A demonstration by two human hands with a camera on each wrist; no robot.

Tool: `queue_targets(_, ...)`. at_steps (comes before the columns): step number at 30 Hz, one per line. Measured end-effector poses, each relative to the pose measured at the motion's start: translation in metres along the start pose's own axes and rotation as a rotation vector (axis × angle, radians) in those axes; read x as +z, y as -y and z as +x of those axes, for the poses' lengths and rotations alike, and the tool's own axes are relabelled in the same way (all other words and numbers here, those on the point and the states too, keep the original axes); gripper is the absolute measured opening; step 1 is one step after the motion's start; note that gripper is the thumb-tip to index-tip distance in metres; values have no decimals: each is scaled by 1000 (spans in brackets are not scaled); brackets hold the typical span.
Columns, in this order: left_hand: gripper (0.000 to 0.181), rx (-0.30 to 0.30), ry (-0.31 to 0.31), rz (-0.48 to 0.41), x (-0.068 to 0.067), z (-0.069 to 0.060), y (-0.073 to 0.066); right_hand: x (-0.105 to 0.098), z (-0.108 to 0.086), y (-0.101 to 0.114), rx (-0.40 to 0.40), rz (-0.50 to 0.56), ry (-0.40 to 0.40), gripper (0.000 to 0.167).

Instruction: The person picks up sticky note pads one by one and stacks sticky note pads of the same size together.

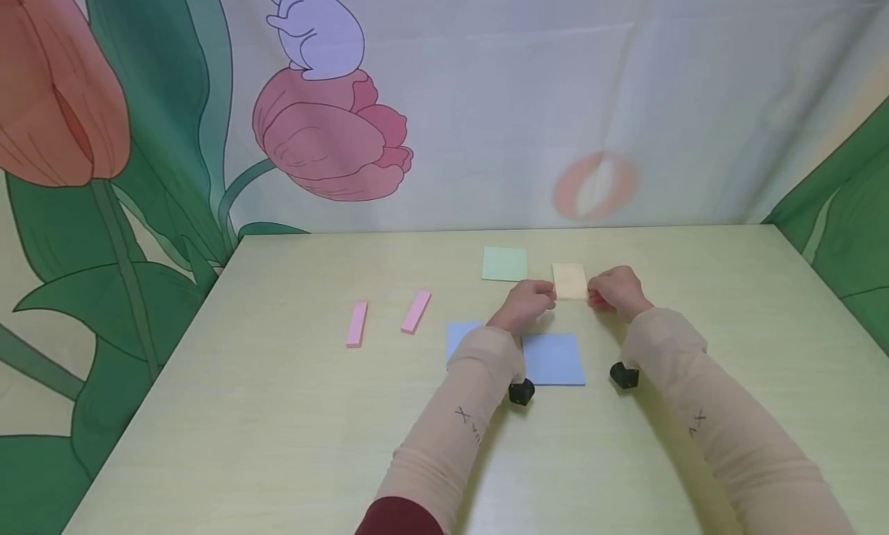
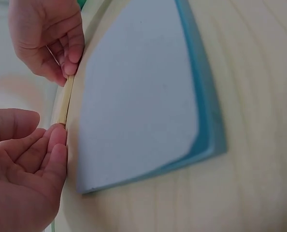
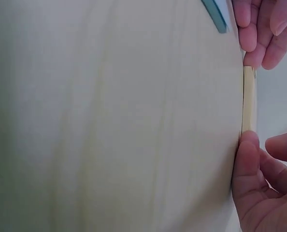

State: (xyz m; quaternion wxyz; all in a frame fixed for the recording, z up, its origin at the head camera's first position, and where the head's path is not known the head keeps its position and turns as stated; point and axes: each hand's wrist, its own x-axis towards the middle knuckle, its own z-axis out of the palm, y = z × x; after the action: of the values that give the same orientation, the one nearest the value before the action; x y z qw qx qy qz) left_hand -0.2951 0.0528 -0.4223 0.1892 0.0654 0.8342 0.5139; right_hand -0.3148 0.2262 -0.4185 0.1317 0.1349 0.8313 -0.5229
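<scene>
A pale yellow sticky note pad [image 1: 569, 281] lies on the table between both hands. My left hand [image 1: 525, 303] touches its left edge with the fingertips, and my right hand [image 1: 618, 292] touches the opposite edge. In the left wrist view the yellow pad [image 2: 66, 100] appears edge-on, with the left thumb apart from it. The right wrist view likewise shows the right fingers [image 3: 249, 154] against one end of the pad [image 3: 249, 99], thumb held away. Nearer me lies a blue sticky note pad [image 1: 553, 360]; another blue piece [image 1: 461, 336] is partly hidden by the left arm.
Behind the left hand lies a light green sticky note pad [image 1: 505, 264]. Two narrow pink strips [image 1: 357, 324] lie farther left on the pale wooden table [image 1: 229, 411]. A printed curtain [image 1: 486, 118] hangs along the table's back edge.
</scene>
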Motion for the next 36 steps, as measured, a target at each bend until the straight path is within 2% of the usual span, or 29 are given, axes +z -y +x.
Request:
queue_targets(8,33,13,-16,74,-1,-5,-1,0,-5,1,74,15,24,22)
queue_targets(13,32,-2,-35,91,-2,-10,-4,-1,-5,0,106,17,44,22)
queue_targets(20,27,-24,-73,121,1,-11,-4,-1,-8,-1,115,-31,99,22)
queue_targets(22,28,-32,-97,170,4,-11,-6,-1,-9,0,115,-49,117,19)
queue_targets(23,27,-11,-115,200,9,7,7,-1,-9,0,112,-57,123,17)
queue_targets(24,24,2,-132,231,17,34,26,-2,-10,1,101,-76,122,15)
queue_targets(25,20,21,-149,257,25,62,47,-2,-10,1,85,-99,111,14)
queue_targets(27,9,68,-209,283,45,130,97,-3,-11,2,48,-153,71,14)
queue_targets(29,17,111,-239,245,60,188,141,-4,-11,2,5,-182,10,19)
queue_targets(30,24,103,-241,214,63,194,145,-4,-11,2,-15,-187,-21,23)
queue_targets(31,33,93,-229,164,57,170,126,-3,-11,2,-23,-172,-47,27)
queue_targets(33,54,67,-197,45,40,99,72,-2,-10,3,-24,-108,-69,34)
queue_targets(34,58,42,-176,3,32,67,47,-1,-10,4,-20,-75,-74,36)
queue_targets(36,57,8,-139,-81,18,13,4,1,-9,6,-7,-31,-74,40)
